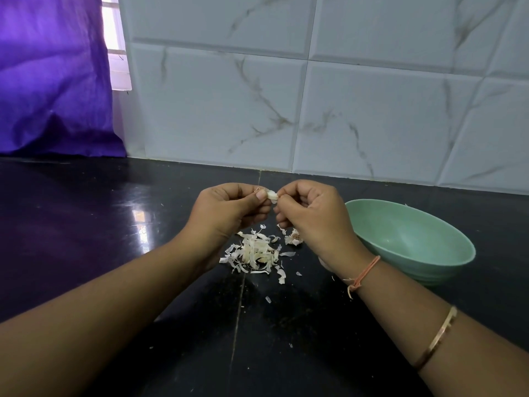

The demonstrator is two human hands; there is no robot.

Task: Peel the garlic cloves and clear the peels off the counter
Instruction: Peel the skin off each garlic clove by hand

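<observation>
Forearms [114,325] cropped, left hand [229,210], right hand [312,216] pinching half-hidden clove [272,194]

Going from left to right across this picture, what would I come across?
The curtain, left hand, clove, right hand, bowl.

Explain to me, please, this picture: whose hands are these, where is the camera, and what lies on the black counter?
There is no machine here. One camera on the person's head looks down at their own two bare hands. The left hand and the right hand both pinch a small garlic clove above the black counter. Under them lies a heap of peels. A green bowl stands to the right.
</observation>
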